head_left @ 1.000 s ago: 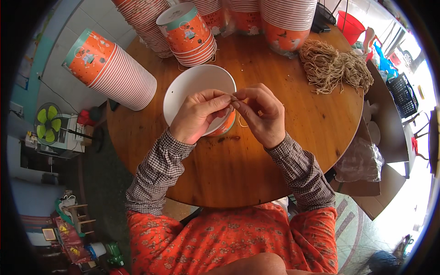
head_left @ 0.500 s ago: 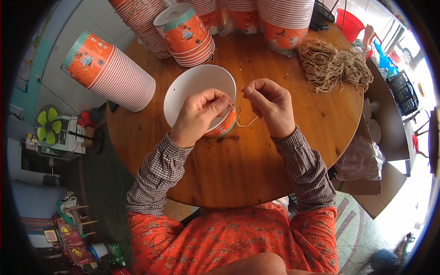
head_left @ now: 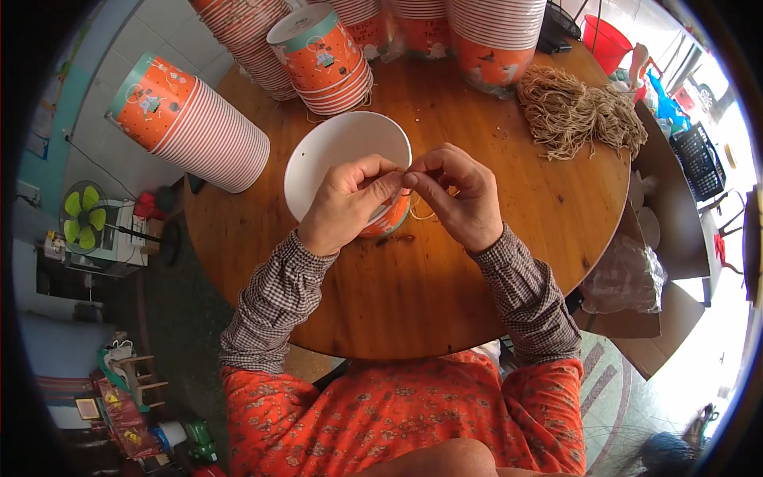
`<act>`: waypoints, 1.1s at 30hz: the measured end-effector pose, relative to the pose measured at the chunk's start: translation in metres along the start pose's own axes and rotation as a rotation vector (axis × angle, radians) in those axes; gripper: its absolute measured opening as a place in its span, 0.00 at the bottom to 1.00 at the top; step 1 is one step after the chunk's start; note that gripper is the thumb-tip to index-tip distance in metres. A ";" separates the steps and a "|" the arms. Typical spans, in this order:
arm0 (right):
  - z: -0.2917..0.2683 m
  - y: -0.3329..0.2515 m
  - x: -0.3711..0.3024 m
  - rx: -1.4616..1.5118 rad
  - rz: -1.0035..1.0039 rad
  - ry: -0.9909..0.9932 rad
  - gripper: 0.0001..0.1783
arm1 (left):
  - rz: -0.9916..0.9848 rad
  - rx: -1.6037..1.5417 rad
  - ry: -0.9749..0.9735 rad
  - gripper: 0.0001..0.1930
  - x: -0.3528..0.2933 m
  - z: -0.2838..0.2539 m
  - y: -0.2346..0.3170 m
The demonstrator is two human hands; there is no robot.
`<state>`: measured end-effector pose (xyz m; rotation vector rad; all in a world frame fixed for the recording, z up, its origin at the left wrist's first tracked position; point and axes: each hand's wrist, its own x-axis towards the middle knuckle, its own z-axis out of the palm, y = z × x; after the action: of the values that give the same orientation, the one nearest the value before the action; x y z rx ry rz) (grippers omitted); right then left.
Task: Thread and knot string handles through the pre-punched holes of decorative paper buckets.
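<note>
A paper bucket (head_left: 338, 143), white inside with an orange printed outside, lies tilted on the table in front of me, its mouth toward the upper left. My left hand (head_left: 346, 202) is at the bucket's near right rim, thumb and forefinger pinched on a thin cord. Right against those fingertips, my right hand (head_left: 461, 193) is closed in a pinch on the same cord. A pale loop of the cord (head_left: 421, 215) hangs beside the bucket, below the right fingers. The fingertips hide the place where the cord meets the rim.
Nested orange buckets (head_left: 211, 131) lean at the left of the round wooden table (head_left: 413, 310). More stacks (head_left: 497, 48) stand along the back. A bundle of beige cords (head_left: 580, 111) lies at the back right. An open cardboard box (head_left: 660, 318) is beyond the right edge.
My right hand has moved left and its fingertips now meet those of my left hand at the rim. The left hand and the bucket have hardly shifted.
</note>
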<state>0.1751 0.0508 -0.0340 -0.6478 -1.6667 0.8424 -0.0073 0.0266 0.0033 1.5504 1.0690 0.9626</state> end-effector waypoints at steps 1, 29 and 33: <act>0.003 0.004 -0.003 0.104 0.085 0.015 0.06 | -0.008 0.006 -0.025 0.11 0.001 0.001 0.001; -0.006 0.004 0.003 0.393 0.268 -0.063 0.09 | -0.058 -0.134 0.013 0.09 -0.003 -0.003 0.004; -0.010 0.006 0.005 0.463 0.393 -0.099 0.09 | -0.073 -0.138 0.022 0.09 -0.003 -0.003 0.004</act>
<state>0.1833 0.0599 -0.0347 -0.6196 -1.3738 1.5083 -0.0100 0.0243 0.0072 1.3823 1.0450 0.9852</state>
